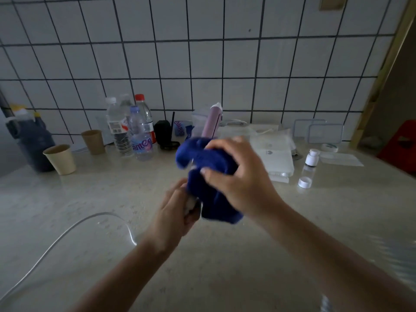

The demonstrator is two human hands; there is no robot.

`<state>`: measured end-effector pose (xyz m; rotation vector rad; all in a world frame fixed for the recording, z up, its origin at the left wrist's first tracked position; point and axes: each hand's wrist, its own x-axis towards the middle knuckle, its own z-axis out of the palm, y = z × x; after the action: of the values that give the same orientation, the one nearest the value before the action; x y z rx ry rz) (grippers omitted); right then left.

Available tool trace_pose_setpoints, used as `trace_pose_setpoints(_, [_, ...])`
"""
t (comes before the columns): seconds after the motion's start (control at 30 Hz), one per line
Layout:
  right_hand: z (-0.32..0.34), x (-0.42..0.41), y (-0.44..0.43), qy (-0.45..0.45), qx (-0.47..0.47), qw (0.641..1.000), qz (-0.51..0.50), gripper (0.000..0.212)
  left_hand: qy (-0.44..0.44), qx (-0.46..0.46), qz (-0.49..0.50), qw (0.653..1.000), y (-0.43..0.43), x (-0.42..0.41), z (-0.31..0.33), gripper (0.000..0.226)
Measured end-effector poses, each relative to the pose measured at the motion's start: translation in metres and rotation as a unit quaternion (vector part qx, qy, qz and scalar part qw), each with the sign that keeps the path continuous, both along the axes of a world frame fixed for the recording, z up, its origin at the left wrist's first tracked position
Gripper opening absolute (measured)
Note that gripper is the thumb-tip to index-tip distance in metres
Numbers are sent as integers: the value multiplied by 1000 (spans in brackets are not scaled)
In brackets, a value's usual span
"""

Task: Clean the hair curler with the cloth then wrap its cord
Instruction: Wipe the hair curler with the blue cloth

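The right hand [236, 174] has its fingers [221, 145] curled over a bunched blue cloth [202, 163], with the thumb [208, 173] pressed into the cloth's near side, so the cloth is clenched around the curler [211, 122]. The curler's pink barrel rises out of the cloth toward 12 o'clock from the fingers, tilted slightly right, its white tip uppermost. The rest of the barrel is hidden inside the cloth. A fold of cloth hangs down toward 6 o'clock under the palm.

The left hand [177, 210] sits at 7 o'clock from the right hand, fingers closed around the curler's pale handle end, which shows only as a small light patch between thumb and fingers. The cloth touches the top of this hand.

A clear cord [74, 226] lies on the counter [112, 190] at 8 o'clock from the left hand, arching and running off toward the lower left corner.

At 10 o'clock from the hands stand plastic bottles [139, 134] against the tiled wall [202, 59], with two paper cups [60, 159] further left. At 3 o'clock lie a white pouch [274, 154] and a small white-capped bottle [309, 167].
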<state>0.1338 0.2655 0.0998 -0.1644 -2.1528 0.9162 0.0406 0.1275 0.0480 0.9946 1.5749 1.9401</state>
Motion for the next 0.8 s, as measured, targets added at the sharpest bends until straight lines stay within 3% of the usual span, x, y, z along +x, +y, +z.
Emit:
trace_pose_setpoints(0.07, [4, 1, 8, 15, -8, 998, -54, 40, 70, -18, -6, 997, 1, 4, -3, 34])
trace_pose_setpoints(0.13, [3, 2, 7, -8, -6, 999, -33, 40, 84, -21, 32, 996, 1, 4, -6, 35])
trace_pose_setpoints(0.23, [-5, 3, -11, -96, -5, 991, 98, 41, 16, 28, 105, 994, -2, 2, -9, 27])
trace_pose_setpoints(0.3, [-7, 4, -16, -137, -37, 975, 173, 42, -13, 57, 134, 989, -3, -1, -8, 37])
trace_pose_setpoints(0.4, [-2, 8, -9, -156, -42, 967, 198, 41, -77, 36, 144, 986, -2, -3, -3, 37])
trace_pose_setpoints(0.67, [9, 8, 15, 48, -44, 998, 3, 36, -20, 20, 39, 999, -4, -13, 3, 44])
trace_pose_setpoints(0.8, [3, 6, 13, 55, -54, 997, 2, 38, -29, 14, 4, 999, -4, -11, -3, 39])
